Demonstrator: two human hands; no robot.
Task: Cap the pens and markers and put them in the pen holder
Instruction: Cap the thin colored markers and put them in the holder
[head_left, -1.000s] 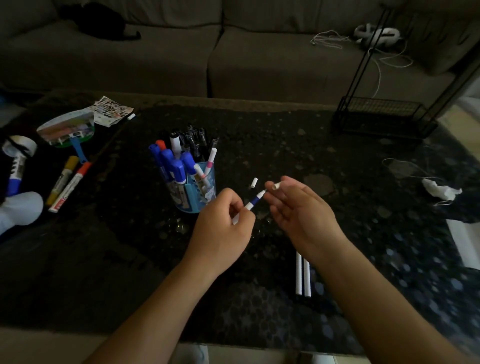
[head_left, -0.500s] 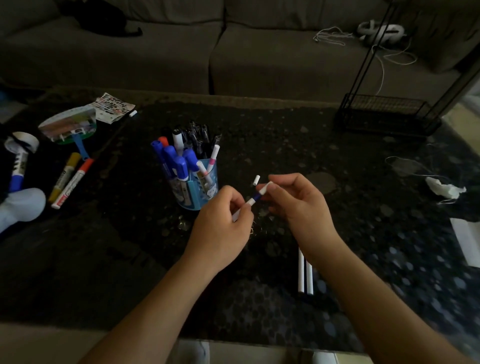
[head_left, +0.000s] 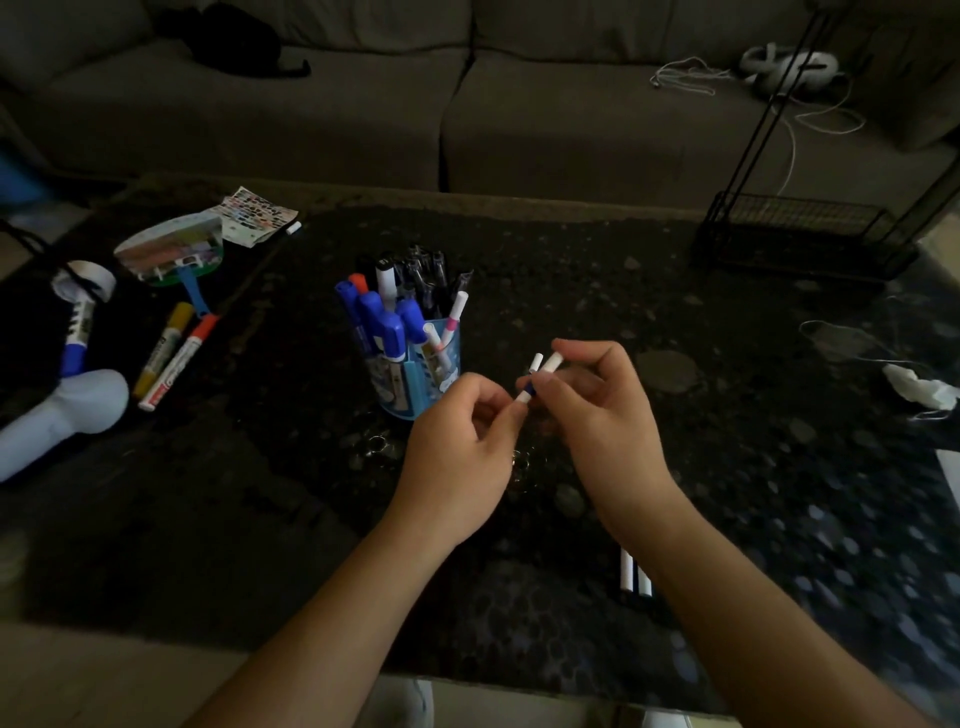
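A yellow marker and a red marker are lying at the left of the dark table, well apart from the crowded blue pen holder. Just right of it, the left hand is pinching a white pen, the right hand pinching its cap. Two white pens are lying beside the right forearm.

The worktop looks like dark speckled stone, polished and faintly glossy, the pen holder near its middle is translucent blue plastic, the pen beside it smooth white plastic, the rack at the far right corner thin black wire, the sofa beyond matt grey cloth.
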